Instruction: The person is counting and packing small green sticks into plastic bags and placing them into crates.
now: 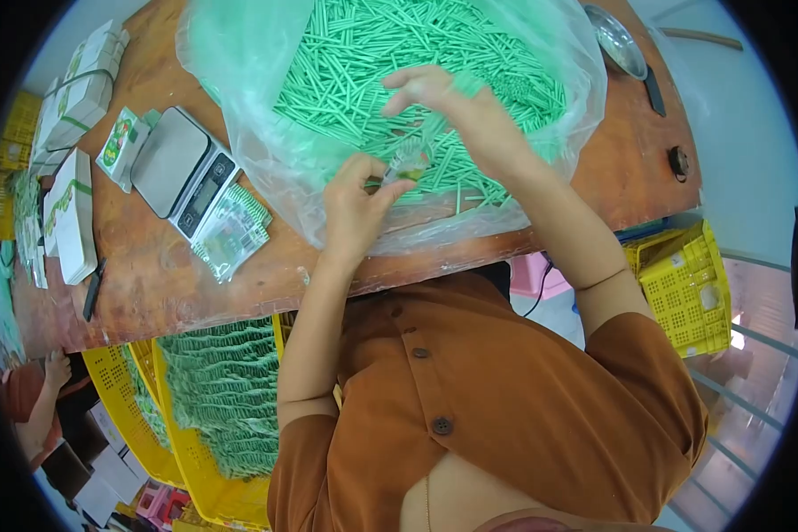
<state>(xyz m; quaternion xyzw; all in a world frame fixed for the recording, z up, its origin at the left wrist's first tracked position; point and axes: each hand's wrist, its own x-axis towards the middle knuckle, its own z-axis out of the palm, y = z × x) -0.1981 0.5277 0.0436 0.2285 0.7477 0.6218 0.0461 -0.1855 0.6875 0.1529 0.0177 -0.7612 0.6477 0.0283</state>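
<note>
A large clear plastic bag lies opened on the wooden table, full of short green sticks. Over its near edge, my left hand pinches a small clear printed packet between thumb and finger. My right hand is above the packet's upper end, over the sticks, and looks blurred; some green sticks seem to be at its palm, but its grip is unclear. To the left stands a digital scale, with flat printed packets overlapping its near end and a filled-looking packet beside its far side.
Stacks of white printed cards and a black cutter lie on the table at left. A metal bowl is at far right. Yellow crates with green packets stand below; another crate is at right. A person's arm shows far left.
</note>
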